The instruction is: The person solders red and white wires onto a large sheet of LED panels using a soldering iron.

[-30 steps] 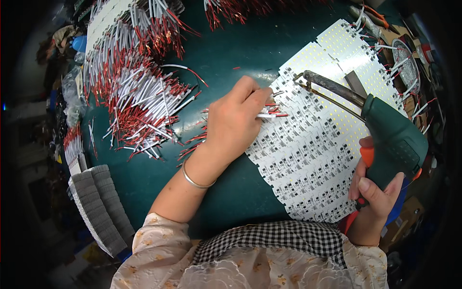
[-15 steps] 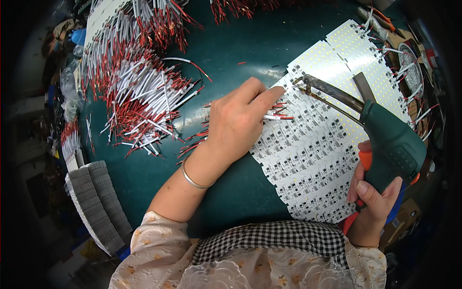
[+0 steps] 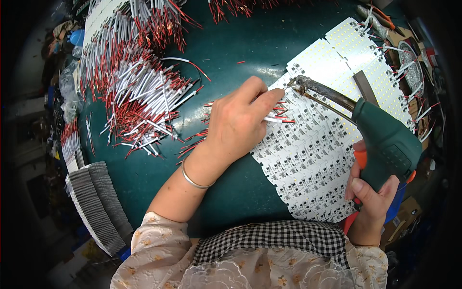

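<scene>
Soldering gun (image 3: 387, 137) and right hand (image 3: 371, 195) have edged leftward, its tip now by the upper left edge of the white board (image 3: 313, 161), near the left hand (image 3: 240, 113). It looks rigid and fairly hefty, best gripped by its green handle, where the right fingers wrap it, right of the board. Thin, light wires (image 3: 275, 119) jut from the curled left fingers over the board's left edge, the fingertips pinched together
</scene>
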